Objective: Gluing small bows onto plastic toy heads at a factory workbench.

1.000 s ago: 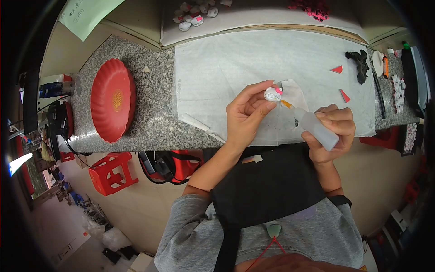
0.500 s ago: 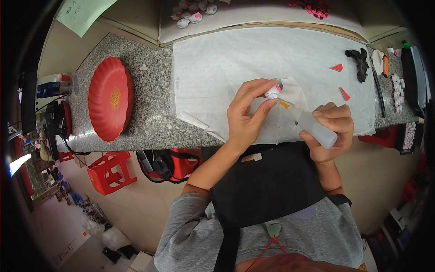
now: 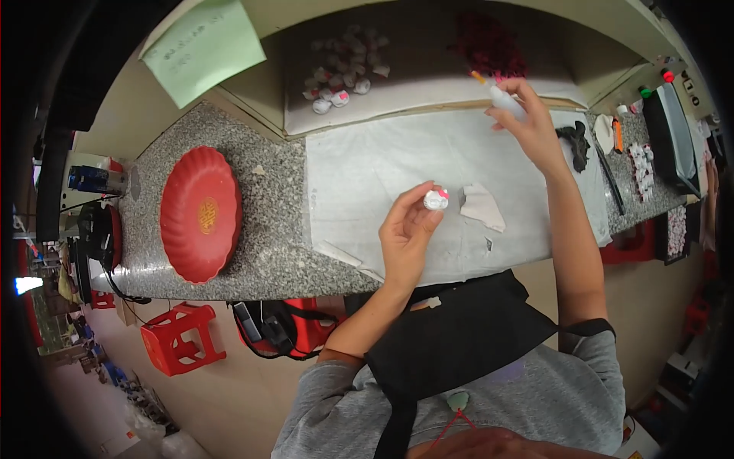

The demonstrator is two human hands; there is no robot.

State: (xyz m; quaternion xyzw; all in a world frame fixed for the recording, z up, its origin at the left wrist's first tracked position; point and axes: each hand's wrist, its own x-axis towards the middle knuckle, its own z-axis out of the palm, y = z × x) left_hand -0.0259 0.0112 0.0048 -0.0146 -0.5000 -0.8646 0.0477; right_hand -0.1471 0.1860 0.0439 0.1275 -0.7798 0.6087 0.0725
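Between the fingertips of my left hand [image 3: 404, 239] is a small round white piece [image 3: 436, 200] with a pink patch, held above the white sheet [image 3: 359, 176]. My right hand [image 3: 533, 131] is stretched forward to the shelf's front edge. It is closed around a pale squeeze bottle [image 3: 508, 102] whose thin orange tip points toward the far left. Beside the left fingertips a torn white scrap [image 3: 482, 206] lies on the sheet. A tiny dark-edged bit [image 3: 488, 244] lies nearer to me.
On the shelf are several white round pieces [image 3: 355, 65] and a dark pink heap [image 3: 493, 46]. A red scalloped dish [image 3: 200, 214] stands left on the speckled counter [image 3: 271, 206]. Crumpled black material [image 3: 575, 145] and a black rod [image 3: 609, 180] lie right. A red stool [image 3: 183, 336] stands below.
My right hand has carried the bottle away from the white piece, forward to the shelf edge. The left hand still holds the piece. The view has shifted, showing more of the shelf.
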